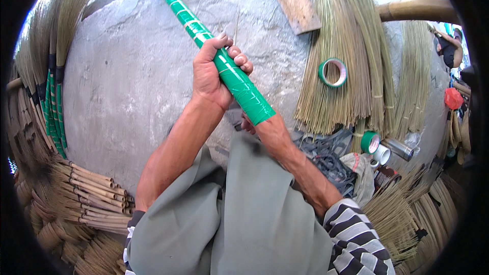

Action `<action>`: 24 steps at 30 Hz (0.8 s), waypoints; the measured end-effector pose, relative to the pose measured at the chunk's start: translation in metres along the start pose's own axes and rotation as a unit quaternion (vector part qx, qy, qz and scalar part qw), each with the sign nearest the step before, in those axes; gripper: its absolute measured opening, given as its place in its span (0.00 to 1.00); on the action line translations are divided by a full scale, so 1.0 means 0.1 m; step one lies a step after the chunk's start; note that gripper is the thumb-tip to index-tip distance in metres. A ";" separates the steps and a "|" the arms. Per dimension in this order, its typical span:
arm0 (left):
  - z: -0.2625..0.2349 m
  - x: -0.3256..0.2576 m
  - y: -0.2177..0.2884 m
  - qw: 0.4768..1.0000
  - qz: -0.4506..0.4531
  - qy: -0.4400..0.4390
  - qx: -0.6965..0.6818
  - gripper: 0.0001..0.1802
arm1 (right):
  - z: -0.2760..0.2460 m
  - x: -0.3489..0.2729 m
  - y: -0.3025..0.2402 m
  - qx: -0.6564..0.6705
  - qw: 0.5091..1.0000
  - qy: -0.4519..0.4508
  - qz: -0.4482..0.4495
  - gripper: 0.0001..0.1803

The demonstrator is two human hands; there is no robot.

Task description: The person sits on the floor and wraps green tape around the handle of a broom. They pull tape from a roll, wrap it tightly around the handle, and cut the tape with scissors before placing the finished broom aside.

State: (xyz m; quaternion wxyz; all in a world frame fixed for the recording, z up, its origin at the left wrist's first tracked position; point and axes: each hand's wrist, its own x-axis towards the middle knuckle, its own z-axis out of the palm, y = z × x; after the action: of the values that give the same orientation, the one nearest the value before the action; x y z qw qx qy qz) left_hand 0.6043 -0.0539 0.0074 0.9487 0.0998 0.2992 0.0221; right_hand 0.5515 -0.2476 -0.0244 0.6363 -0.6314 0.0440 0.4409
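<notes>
Presently listed: one green tape-wrapped broom handle (214,46), black-capped at its far end, held slanting up and away over grey concrete ground (127,86). Left hand (214,71): closed round the handle at mid-length, fingers curled over the top, thumb underneath. Right hand (267,130): set just below the left grip at the near end of the handle, mostly hidden behind the tape-wrapped end; whether its fingers are closed cannot be told. Beyond the grip to the right: bundle of pale broom bristles (351,66) fanned on the ground, a green tape roll (332,72) lying on it. Nearer than that, right of the lower hand: a second green tape roll (370,142), a white roll just beside it, a metal cylinder (399,148) alongside. Left of the grip, well apart: finished brooms (51,71) with green-wrapped necks, and stacked bamboo sticks (91,193) below them. Beneath both forearms: grey cloth (244,214) across the lap.
</notes>
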 end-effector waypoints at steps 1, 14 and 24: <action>0.08 0.01 0.03 1.000 0.005 0.000 0.001 0.11 | -0.04 -0.04 -0.05 -0.022 0.997 0.038 -0.060 0.16; 0.48 0.08 0.21 0.998 0.023 -0.050 -0.022 0.15 | 0.25 -0.06 -0.75 -0.050 0.907 0.077 -0.412 0.47; 0.26 0.18 0.13 0.998 0.029 -0.052 -0.038 0.13 | 0.59 -0.07 -0.77 0.197 0.935 0.088 -0.280 0.29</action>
State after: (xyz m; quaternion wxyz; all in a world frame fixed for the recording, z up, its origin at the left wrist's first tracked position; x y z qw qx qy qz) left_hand 0.6336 -0.0438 0.0208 0.9649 0.0734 0.2457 0.0563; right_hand 0.5655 -0.1875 0.0509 0.8395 -0.5159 0.0072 0.1704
